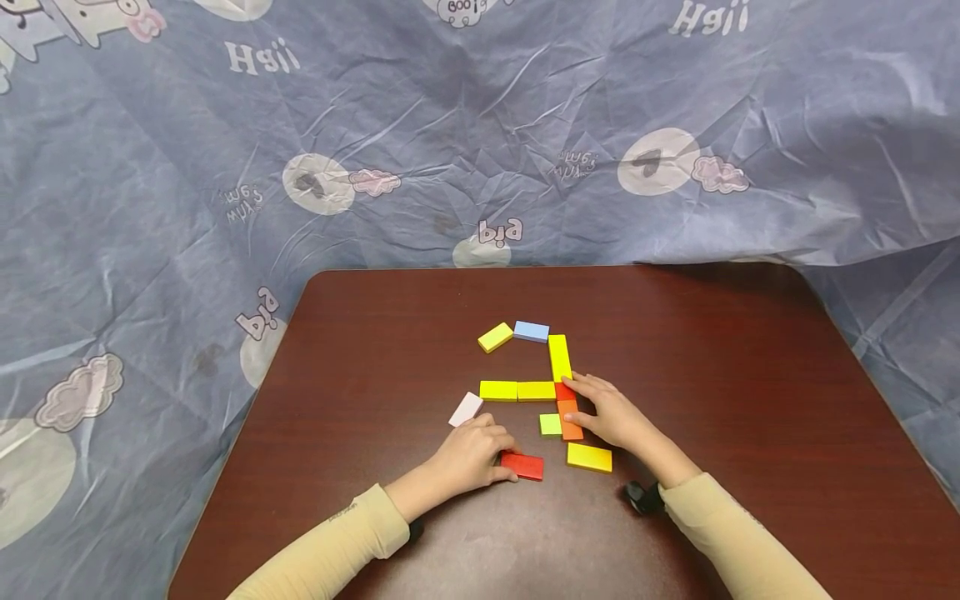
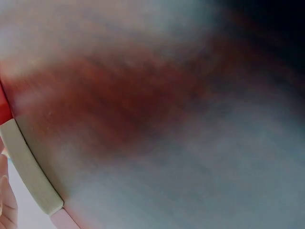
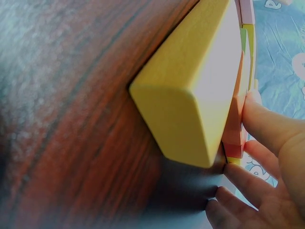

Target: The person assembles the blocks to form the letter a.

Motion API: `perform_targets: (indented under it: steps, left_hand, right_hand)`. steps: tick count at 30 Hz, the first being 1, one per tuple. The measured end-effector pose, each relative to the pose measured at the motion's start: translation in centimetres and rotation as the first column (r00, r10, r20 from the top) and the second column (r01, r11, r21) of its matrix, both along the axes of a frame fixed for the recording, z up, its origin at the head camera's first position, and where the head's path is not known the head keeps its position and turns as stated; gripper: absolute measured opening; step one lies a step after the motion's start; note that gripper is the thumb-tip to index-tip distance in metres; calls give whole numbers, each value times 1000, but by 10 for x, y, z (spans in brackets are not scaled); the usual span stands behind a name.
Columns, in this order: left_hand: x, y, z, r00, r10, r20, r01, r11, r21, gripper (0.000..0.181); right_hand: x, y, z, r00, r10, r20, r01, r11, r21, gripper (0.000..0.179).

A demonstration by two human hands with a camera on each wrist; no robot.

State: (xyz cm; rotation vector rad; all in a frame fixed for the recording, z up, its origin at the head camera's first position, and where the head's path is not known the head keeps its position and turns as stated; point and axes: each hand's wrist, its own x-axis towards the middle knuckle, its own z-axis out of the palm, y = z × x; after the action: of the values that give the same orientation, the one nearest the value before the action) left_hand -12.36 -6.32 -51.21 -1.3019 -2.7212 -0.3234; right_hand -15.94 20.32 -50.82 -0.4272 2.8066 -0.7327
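My left hand (image 1: pixel 472 454) pinches the left end of a red block (image 1: pixel 527 467) between thumb and fingers, low on the table. In the left wrist view only the edge of a red block (image 2: pixel 4 109) shows, with a pale block (image 2: pixel 31 167) below it. My right hand (image 1: pixel 617 414) lies over the right column of blocks. Its thumb touches an orange block (image 1: pixel 571 423); its fingertips reach a small red block (image 1: pixel 565 392) below an upright yellow block (image 1: pixel 559 357). In the right wrist view a yellow block (image 3: pixel 186 95) stands large in front of the extended fingers (image 3: pixel 248 179).
Two yellow blocks (image 1: pixel 498 390) form a row left of the small red block. A green block (image 1: pixel 550 425) adjoins the orange one. Farther off lie a blue block (image 1: pixel 531 332) and a tilted yellow block (image 1: pixel 495 337). A pink block (image 1: pixel 466 409) lies beyond my left hand.
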Motion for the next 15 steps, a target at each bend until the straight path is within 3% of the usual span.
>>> perform_targets:
  steps: [15]
  left_hand:
    - [-2,0,-2,999,44,6,-44,999,-19,30]
  right_hand:
    - [0,1,-1,1000,4,-6,-4,1000,-8,65]
